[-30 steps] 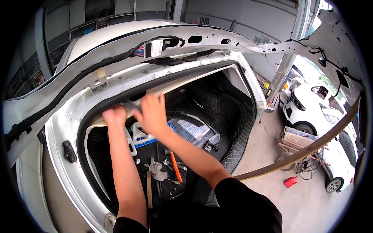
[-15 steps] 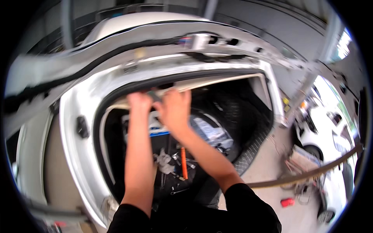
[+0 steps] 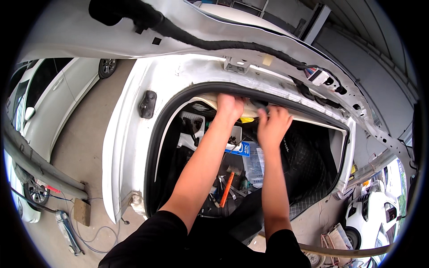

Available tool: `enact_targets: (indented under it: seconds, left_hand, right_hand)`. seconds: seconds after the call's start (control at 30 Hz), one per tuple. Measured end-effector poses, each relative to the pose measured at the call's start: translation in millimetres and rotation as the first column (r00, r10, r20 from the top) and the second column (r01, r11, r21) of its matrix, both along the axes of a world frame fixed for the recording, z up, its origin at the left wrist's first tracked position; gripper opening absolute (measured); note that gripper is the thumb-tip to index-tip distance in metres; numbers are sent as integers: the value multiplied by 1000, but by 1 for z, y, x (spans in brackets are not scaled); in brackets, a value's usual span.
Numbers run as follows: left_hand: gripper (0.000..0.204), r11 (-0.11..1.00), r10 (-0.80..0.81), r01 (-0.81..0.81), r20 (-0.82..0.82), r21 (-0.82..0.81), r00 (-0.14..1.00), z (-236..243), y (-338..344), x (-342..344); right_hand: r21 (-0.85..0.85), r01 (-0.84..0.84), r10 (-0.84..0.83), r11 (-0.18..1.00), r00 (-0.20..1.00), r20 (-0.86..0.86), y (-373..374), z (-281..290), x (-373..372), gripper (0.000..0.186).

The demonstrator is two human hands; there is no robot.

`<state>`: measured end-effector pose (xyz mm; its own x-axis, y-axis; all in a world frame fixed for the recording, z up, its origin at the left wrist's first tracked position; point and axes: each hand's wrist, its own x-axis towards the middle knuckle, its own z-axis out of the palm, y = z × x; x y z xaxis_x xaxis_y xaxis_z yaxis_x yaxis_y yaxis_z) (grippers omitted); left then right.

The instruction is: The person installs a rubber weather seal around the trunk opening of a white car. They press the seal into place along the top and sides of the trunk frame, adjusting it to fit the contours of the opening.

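Note:
Both my hands reach up to the top edge of a white car's open boot, where a black rubber seal (image 3: 261,94) runs along a beige headliner (image 3: 207,97). My left hand (image 3: 230,108) is closed at the headliner edge, fingers curled against it and their tips hidden. A short way to the right, my right hand (image 3: 273,128) is slightly blurred just below the seal. Its thumb stands apart from the bent fingers, and I see nothing held in it. Between the hands, a dark piece at the seal is too unclear to name.
Below my arms, an orange-handled hammer (image 3: 227,190) lies among several tools. White trays (image 3: 193,121), a blue plate (image 3: 244,149) and a clear plastic bag (image 3: 255,167) are inside the boot. Overhead, the raised tailgate (image 3: 201,31) carries a black wiring harness (image 3: 232,45). White cars stand on both sides.
The view has swung left, so the boot sits further right in the picture. My hands stay at the top edge but are further apart, the right one lower and clear of the left.

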<state>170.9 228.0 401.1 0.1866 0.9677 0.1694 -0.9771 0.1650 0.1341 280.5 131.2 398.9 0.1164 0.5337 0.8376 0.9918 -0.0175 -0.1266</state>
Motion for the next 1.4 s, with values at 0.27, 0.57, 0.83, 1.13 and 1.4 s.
enact_targets:
  seconds: [0.27, 0.57, 0.83, 1.13, 1.4]
  left_hand:
    - [15, 997, 74, -73, -19, 19, 997, -6, 7, 2]
    - [16, 999, 46, -46, -13, 13, 999, -4, 1, 0]
    - [21, 999, 32, -31, -13, 28, 999, 10, 3, -5]
    - [15, 983, 145, -117, -211, 138, 967, -23, 34, -58]
    - [23, 994, 104, -94, -235, 52, 966, 2, 4, -38]
  right_hand:
    - [22, -59, 58, 998, 997, 41, -7, -6, -14, 30]
    - [-191, 88, -84, 978, 996, 29, 23, 13, 15, 33]
    - [15, -108, 104, 994, 978, 180, -6, -2, -22, 36]
    - [66, -233, 236, 970, 971, -47, -2, -22, -56, 36]
    - [-233, 15, -57, 972, 983, -176, 25, 0, -15, 38]
